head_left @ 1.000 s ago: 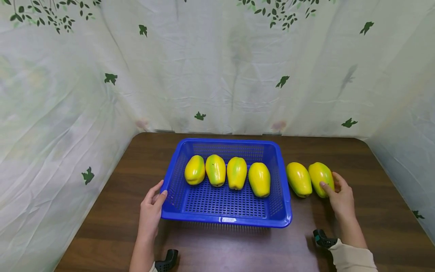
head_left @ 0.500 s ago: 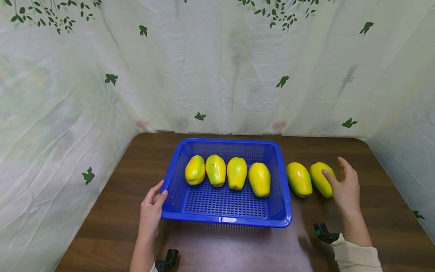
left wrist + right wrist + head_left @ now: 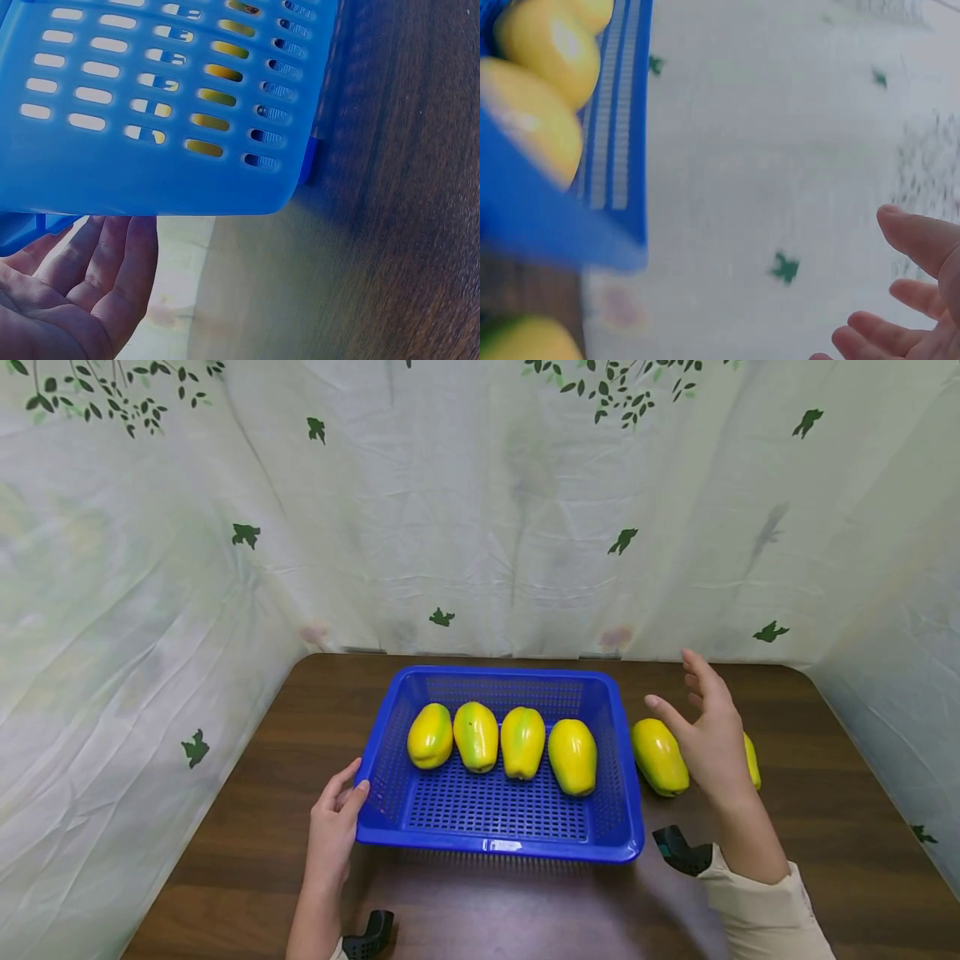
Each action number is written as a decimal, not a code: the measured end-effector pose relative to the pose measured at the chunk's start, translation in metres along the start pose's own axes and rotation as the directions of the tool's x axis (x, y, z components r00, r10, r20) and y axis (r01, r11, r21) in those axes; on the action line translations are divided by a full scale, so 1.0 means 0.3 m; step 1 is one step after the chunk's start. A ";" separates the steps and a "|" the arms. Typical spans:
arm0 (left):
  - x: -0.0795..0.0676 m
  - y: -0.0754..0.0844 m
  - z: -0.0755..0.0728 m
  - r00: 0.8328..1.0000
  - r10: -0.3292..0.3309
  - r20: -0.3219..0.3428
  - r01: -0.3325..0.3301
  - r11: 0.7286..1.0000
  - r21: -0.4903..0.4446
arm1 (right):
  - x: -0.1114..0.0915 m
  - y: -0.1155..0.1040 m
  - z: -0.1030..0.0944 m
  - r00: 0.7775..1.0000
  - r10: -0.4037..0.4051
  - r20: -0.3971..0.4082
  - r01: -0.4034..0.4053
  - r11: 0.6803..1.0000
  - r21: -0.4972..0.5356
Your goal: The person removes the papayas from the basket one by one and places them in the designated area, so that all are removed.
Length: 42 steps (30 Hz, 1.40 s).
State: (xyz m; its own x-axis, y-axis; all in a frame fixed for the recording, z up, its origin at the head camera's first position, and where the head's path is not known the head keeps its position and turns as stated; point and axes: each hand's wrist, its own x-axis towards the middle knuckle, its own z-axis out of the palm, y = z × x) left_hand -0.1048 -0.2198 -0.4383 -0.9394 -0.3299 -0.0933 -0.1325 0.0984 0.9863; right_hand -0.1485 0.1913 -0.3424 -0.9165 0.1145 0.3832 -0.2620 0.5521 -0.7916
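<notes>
A blue plastic basket [image 3: 495,850] stands on the table, with several yellow-green papayas [image 3: 572,757] lying in a row inside. My left hand [image 3: 333,818] grips the basket's left rim, thumb on top; in the left wrist view its fingers [image 3: 135,262] reach under the rim beside the slotted wall. To the basket's right, my right hand [image 3: 712,735] is raised over two more papayas, fingers spread and holding nothing. One loose papaya [image 3: 660,758] lies close to the basket's right wall. The other papaya [image 3: 752,762] is mostly hidden behind the right hand.
The brown wooden table [image 3: 495,914] runs back to a pale cloth backdrop [image 3: 480,527] printed with leaves and birds. Cloth also hangs at both sides. Black wrist-worn devices [image 3: 681,852] sit on both forearms.
My right hand has let go of the outer papaya, lifted and swung left and away from me. That papaya has shifted slightly right. The left hand and basket have stayed put.
</notes>
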 end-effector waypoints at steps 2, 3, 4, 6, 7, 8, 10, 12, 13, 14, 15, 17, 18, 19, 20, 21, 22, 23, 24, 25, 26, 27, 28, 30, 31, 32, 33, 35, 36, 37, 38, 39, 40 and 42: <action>0.001 -0.002 -0.001 1.000 -0.002 0.001 0.002 1.000 -0.002 | 0.007 -0.029 0.028 0.999 -0.033 0.027 0.033 0.999 0.007; 0.000 -0.002 -0.001 1.000 -0.001 0.001 0.001 1.000 -0.002 | 0.012 -0.040 0.042 0.998 -0.045 0.041 0.045 0.999 0.003; 0.000 -0.003 -0.001 1.000 -0.002 0.000 0.002 1.000 -0.004 | 0.016 -0.049 0.058 0.997 -0.051 0.055 0.052 0.999 0.000; -0.001 -0.003 -0.002 1.000 0.003 0.002 -0.003 1.000 -0.006 | 0.026 -0.061 0.092 0.994 -0.058 0.089 0.059 0.998 -0.006; -0.001 -0.004 -0.002 1.000 0.004 0.002 -0.004 1.000 -0.007 | 0.032 -0.063 0.110 0.992 -0.059 0.109 0.061 0.998 -0.013; -0.002 -0.004 -0.003 1.000 0.006 -0.001 -0.006 1.000 -0.005 | 0.037 -0.063 0.128 0.990 -0.058 0.132 0.061 0.998 -0.018; -0.003 -0.005 -0.003 1.000 0.009 -0.004 -0.009 1.000 -0.004 | 0.047 -0.059 0.164 0.982 -0.052 0.179 0.057 0.998 -0.026; -0.003 -0.006 -0.003 1.000 0.016 -0.004 -0.016 1.000 -0.003 | 0.054 -0.047 0.196 0.974 -0.041 0.224 0.051 0.998 -0.043; -0.002 -0.007 -0.004 1.000 0.015 -0.006 -0.015 1.000 -0.002 | 0.055 -0.040 0.210 0.969 -0.029 0.246 0.043 0.998 -0.051; -0.003 -0.007 -0.003 1.000 0.017 -0.005 -0.017 1.000 -0.002 | 0.057 -0.033 0.223 0.964 -0.018 0.265 0.034 0.998 -0.054; -0.003 -0.007 -0.003 1.000 0.019 -0.001 -0.019 1.000 -0.003 | 0.057 -0.025 0.234 0.959 -0.007 0.282 0.024 0.998 -0.057; -0.002 -0.007 -0.004 1.000 0.019 0.004 -0.019 1.000 -0.005 | 0.058 -0.010 0.255 0.949 0.013 0.315 0.007 0.998 -0.065; -0.002 -0.007 -0.004 1.000 0.015 0.006 -0.015 1.000 -0.006 | 0.058 -0.003 0.264 0.944 0.021 0.330 0.001 0.998 -0.067; -0.002 -0.008 -0.005 1.000 0.011 0.007 -0.011 1.000 -0.007 | 0.058 0.003 0.273 0.938 0.033 0.346 -0.009 0.997 -0.071; -0.001 -0.008 -0.005 1.000 0.008 0.008 -0.008 1.000 -0.008 | 0.059 0.007 0.281 0.931 0.045 0.362 -0.020 0.997 -0.074; -0.002 -0.007 -0.005 1.000 0.007 0.011 -0.007 1.000 -0.006 | 0.059 0.011 0.288 0.924 0.058 0.379 -0.030 0.996 -0.079; -0.001 -0.007 -0.005 1.000 0.003 0.009 -0.003 1.000 -0.005 | 0.060 0.016 0.296 0.915 0.069 0.396 -0.038 0.996 -0.086; 0.000 -0.007 -0.005 1.000 0.001 0.009 -0.001 1.000 -0.002 | 0.061 0.020 0.302 0.907 0.083 0.413 -0.048 0.994 -0.095; 0.000 -0.007 -0.004 1.000 0.001 0.008 -0.001 1.000 0.003 | 0.061 0.024 0.307 0.897 0.098 0.430 -0.057 0.993 -0.107; 0.000 -0.006 -0.004 1.000 0.003 0.009 -0.003 1.000 0.007 | 0.061 0.027 0.312 0.888 0.114 0.445 -0.068 0.991 -0.118; 0.000 -0.006 -0.003 1.000 0.003 0.008 -0.003 1.000 0.010 | 0.062 0.030 0.316 0.881 0.124 0.458 -0.074 0.989 -0.126; 0.001 -0.006 -0.002 1.000 0.004 0.007 -0.004 1.000 0.013 | 0.062 0.034 0.319 0.874 0.131 0.469 -0.077 0.988 -0.134; 0.001 -0.006 -0.002 1.000 0.006 0.006 -0.006 1.000 0.017 | 0.062 0.037 0.323 0.867 0.137 0.479 -0.077 0.987 -0.144; 0.002 -0.007 -0.002 1.000 0.009 0.006 -0.009 1.000 0.014 | 0.063 0.041 0.329 0.856 0.148 0.495 -0.078 0.984 -0.160; 0.002 -0.007 -0.002 1.000 0.009 0.006 -0.009 1.000 0.015 | 0.064 0.043 0.333 0.851 0.153 0.502 -0.079 0.983 -0.165; 0.003 -0.007 -0.002 1.000 0.008 0.005 -0.008 1.000 0.013 | 0.064 0.045 0.336 0.846 0.157 0.510 -0.080 0.982 -0.169; 0.003 -0.007 -0.002 1.000 0.008 0.005 -0.008 1.000 0.013 | 0.065 0.047 0.339 0.839 0.163 0.520 -0.084 0.981 -0.172; 0.004 -0.008 -0.002 1.000 0.004 0.005 -0.004 1.000 0.011 | 0.065 0.050 0.344 0.825 0.176 0.537 -0.094 0.980 -0.176; 0.005 -0.008 -0.002 1.000 0.004 0.005 -0.004 1.000 0.015 | 0.066 0.052 0.346 0.819 0.179 0.545 -0.096 0.979 -0.178; 0.005 -0.008 -0.003 1.000 0.003 0.006 -0.003 1.000 0.018 | 0.065 0.053 0.349 0.812 0.186 0.553 -0.103 0.979 -0.178; 0.006 -0.008 -0.003 1.000 0.003 0.007 -0.003 1.000 0.019 | 0.065 0.055 0.351 0.805 0.193 0.560 -0.110 0.978 -0.178; 0.007 -0.009 -0.003 1.000 0.002 0.008 -0.002 1.000 0.021 | 0.065 0.056 0.352 0.797 0.200 0.569 -0.119 0.977 -0.177; 0.008 -0.009 -0.003 1.000 0.002 0.008 -0.002 1.000 0.021 | 0.065 0.059 0.355 0.790 0.205 0.578 -0.122 0.976 -0.179; 0.010 -0.010 -0.004 1.000 0.002 0.006 -0.002 1.000 0.020 | 0.066 0.063 0.360 0.777 0.203 0.596 -0.115 0.976 -0.183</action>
State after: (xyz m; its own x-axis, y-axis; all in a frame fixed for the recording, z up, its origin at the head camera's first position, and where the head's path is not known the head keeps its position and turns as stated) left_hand -0.1067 -0.2223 -0.4414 -0.9417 -0.3236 -0.0919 -0.1363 0.1175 0.9837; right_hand -0.2043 0.1150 -0.4012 -0.9454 -0.2911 -0.1463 -0.0956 0.6769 -0.7298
